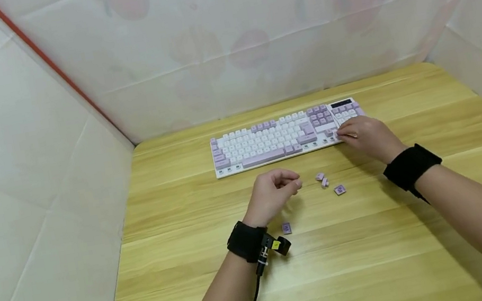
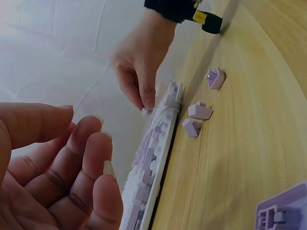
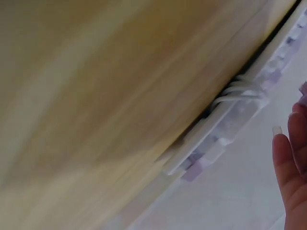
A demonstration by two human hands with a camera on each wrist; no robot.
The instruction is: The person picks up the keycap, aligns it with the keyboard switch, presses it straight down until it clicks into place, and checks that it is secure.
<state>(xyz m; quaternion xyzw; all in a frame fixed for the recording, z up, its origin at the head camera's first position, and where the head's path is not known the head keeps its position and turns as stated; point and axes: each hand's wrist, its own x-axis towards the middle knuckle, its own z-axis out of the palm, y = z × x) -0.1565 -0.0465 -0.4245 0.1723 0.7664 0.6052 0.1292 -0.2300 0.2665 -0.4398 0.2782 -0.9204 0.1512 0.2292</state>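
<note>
A white and purple keyboard [image 1: 278, 139] lies across the far middle of the wooden table [image 1: 385, 254]. My right hand [image 1: 344, 135] is over the keyboard's right end. In the left wrist view the right hand [image 2: 144, 104] pinches a small keycap [image 2: 145, 111] just above the keys. My left hand [image 1: 293, 184] hovers in front of the keyboard with loosely curled fingers [image 2: 91, 143] and holds nothing. Loose purple keycaps [image 1: 320, 176] [image 1: 325, 183] [image 1: 340, 189] lie to its right, and another keycap [image 1: 286, 227] lies by the left wrist. The right wrist view is blurred; it shows the keyboard edge [image 3: 225, 129].
White fabric walls [image 1: 31, 171] enclose the table on the left, back and right. Bare wood stretches in front of the hands toward the near edge. A black cable [image 1: 252, 299] runs from the left wrist strap.
</note>
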